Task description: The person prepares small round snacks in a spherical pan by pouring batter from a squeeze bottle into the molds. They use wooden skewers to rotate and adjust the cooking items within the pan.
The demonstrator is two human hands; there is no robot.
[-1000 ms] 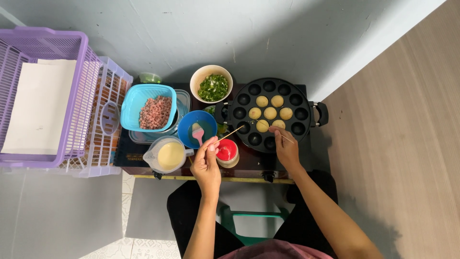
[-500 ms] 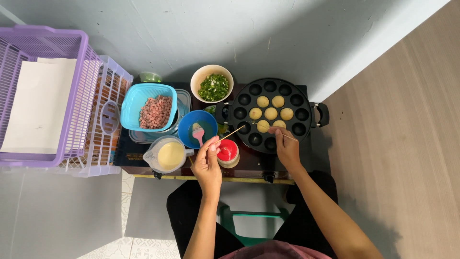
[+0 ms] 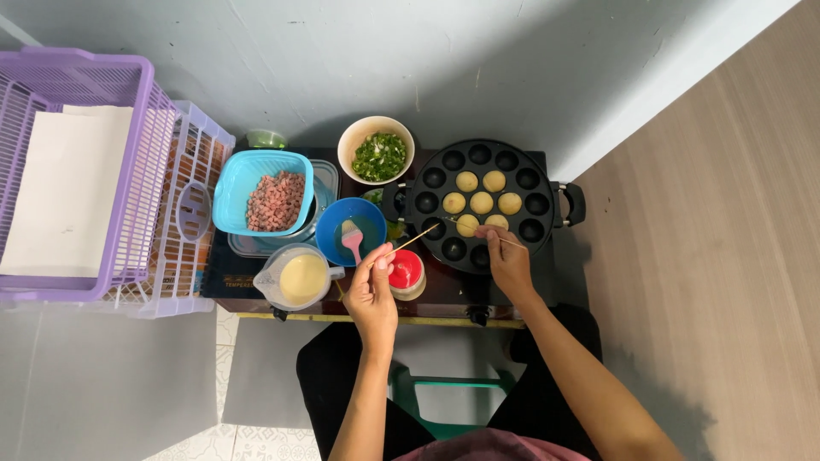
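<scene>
A round black pan (image 3: 481,206) with many wells stands on a low dark table; several wells hold pale yellow batter balls (image 3: 482,202). My left hand (image 3: 373,293) pinches a thin wooden skewer (image 3: 416,238) whose tip points at the pan's near-left edge. My right hand (image 3: 507,259) holds a second skewer (image 3: 504,240) over the pan's front wells, beside the nearest ball.
On the table's left are a jug of yellow batter (image 3: 302,277), a blue bowl with a pink brush (image 3: 351,232), a red-lidded jar (image 3: 406,271), a blue basket of chopped pink meat (image 3: 272,198) and a bowl of chopped greens (image 3: 378,153). Purple baskets (image 3: 128,188) stand further left. A green stool (image 3: 444,394) is below me.
My right hand has shifted slightly along the pan's front edge with its skewer. The left hand has stayed nearly still.
</scene>
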